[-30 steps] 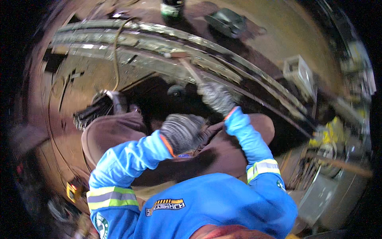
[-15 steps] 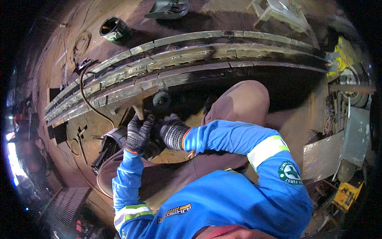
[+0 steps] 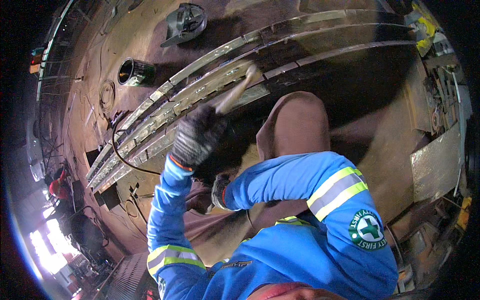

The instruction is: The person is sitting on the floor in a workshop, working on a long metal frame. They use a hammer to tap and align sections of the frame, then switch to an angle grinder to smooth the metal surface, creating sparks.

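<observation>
A hammer [image 3: 233, 97] with a pale handle reaches up and to the right from the left hand [image 3: 195, 139], its far end over the long metal bars [image 3: 200, 89] on the floor. That end is blurred, so whether it touches a bar or hangs just above is hard to say. The left hand, in a grey-and-black striped glove, is closed around the lower part of the handle. The right hand [image 3: 219, 193], gloved too, is tucked low near the lap; its fingers are mostly hidden, so its grip cannot be told.

The bars lie side by side, bent by the lens. A raised knee [image 3: 295, 122] in brown trousers is just beside the nearest one. A thin hose [image 3: 128, 163] crosses their left part. Beyond them are an open can [image 3: 145, 73], a grey face shield [image 3: 186, 26] and a coiled cable [image 3: 107, 96]. Far right stands a metal sheet [image 3: 435, 167].
</observation>
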`<action>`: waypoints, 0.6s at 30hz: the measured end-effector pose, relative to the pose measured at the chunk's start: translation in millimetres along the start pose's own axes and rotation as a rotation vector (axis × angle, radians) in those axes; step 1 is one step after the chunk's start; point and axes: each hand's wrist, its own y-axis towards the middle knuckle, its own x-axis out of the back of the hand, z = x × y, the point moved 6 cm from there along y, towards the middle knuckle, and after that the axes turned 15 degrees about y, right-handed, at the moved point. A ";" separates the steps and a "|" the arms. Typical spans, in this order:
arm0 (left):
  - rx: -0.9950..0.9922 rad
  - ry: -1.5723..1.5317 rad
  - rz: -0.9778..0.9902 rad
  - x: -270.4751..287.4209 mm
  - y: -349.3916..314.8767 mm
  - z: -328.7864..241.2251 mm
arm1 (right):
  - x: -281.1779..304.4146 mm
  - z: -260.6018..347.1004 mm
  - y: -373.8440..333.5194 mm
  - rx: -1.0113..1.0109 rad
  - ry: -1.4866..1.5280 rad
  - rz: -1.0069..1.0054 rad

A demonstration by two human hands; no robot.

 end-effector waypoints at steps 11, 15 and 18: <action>0.076 0.179 0.015 -40.3 37.7 71.8 | 24.9 2.1 -2.5 0.062 0.030 -0.034; 0.036 0.677 0.130 -58.4 28.2 101.9 | 31.7 -1.6 -1.3 0.055 0.051 -0.054; -0.068 0.213 -0.106 -9.0 58.5 15.8 | 28.9 -1.6 -3.1 0.056 0.053 -0.052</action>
